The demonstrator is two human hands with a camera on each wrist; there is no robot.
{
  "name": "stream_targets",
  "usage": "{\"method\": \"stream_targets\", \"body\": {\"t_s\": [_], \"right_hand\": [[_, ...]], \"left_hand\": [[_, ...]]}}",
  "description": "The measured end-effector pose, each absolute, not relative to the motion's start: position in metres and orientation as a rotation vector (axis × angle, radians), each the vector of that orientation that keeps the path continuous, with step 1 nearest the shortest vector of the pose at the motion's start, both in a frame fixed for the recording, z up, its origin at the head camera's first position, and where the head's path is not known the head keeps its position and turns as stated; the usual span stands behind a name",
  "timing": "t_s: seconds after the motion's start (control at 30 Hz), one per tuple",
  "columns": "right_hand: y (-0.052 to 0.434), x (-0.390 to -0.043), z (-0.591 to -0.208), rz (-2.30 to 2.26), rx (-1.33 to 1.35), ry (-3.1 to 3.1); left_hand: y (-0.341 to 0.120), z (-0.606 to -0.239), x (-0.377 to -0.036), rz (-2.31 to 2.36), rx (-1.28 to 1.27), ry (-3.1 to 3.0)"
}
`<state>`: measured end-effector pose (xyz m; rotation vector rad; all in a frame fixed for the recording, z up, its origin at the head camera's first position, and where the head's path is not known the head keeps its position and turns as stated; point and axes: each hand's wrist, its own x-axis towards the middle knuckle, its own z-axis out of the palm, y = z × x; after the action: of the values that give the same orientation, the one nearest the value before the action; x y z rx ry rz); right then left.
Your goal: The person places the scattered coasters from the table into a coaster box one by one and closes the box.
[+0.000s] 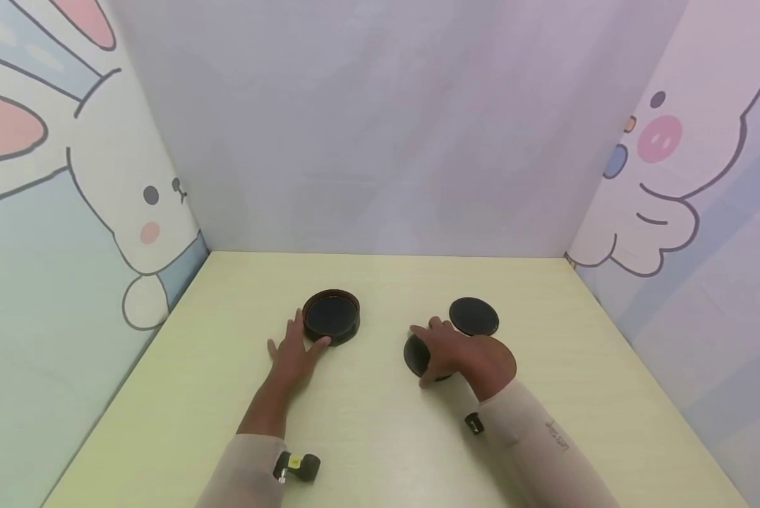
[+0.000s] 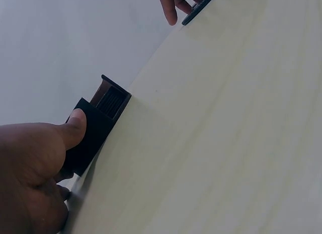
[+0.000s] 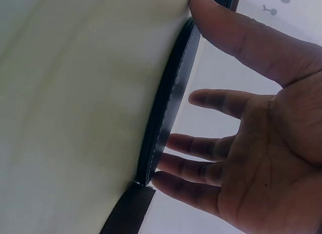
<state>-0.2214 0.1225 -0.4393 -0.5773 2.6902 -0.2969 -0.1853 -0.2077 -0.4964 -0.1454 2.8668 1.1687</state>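
My left hand [image 1: 293, 356] holds a black round coaster holder [image 1: 348, 328] with a brown inner rim, at the left of the table. In the left wrist view the thumb lies on the dark outer wall of the holder [image 2: 90, 138], whose notch shows stacked dark layers. My right hand [image 1: 443, 346] is over a black round coaster [image 1: 415, 355], thumb at one edge and fingers spread toward the other. The right wrist view shows the coaster [image 3: 168, 98] side-on, its thin edge ridged, with a gap between it and the palm.
Behind the right hand lies another black disc [image 1: 473, 316] on the pale table [image 1: 380, 437]. A brown disc [image 1: 503, 356] is partly hidden by the right wrist. A grey back wall [image 1: 380, 141] and printed side panels enclose the table.
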Motion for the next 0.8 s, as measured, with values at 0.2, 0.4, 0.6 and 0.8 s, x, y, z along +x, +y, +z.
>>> {"method": "stream_targets", "body": {"t_s": [0.2, 0.4, 0.6, 0.8], "right_hand": [[0.126, -0.221, -0.438, -0.279, -0.588, 2.697], [0.128, -0.217, -0.434, -0.3, -0.585, 2.701], [0.131, -0.213, -0.431, -0.288, -0.601, 2.703], [0.132, -0.212, -0.43, -0.287, -0.627, 2.711]], "left_hand": [[-0.208, -0.497, -0.185, 1.174, -0.15, 2.864], [-0.209, -0.499, -0.185, 1.175, -0.167, 2.851], [-0.21, -0.5, -0.183, 1.183, -0.163, 2.837], [-0.211, -0.498, -0.182, 1.194, -0.158, 2.835]]}}
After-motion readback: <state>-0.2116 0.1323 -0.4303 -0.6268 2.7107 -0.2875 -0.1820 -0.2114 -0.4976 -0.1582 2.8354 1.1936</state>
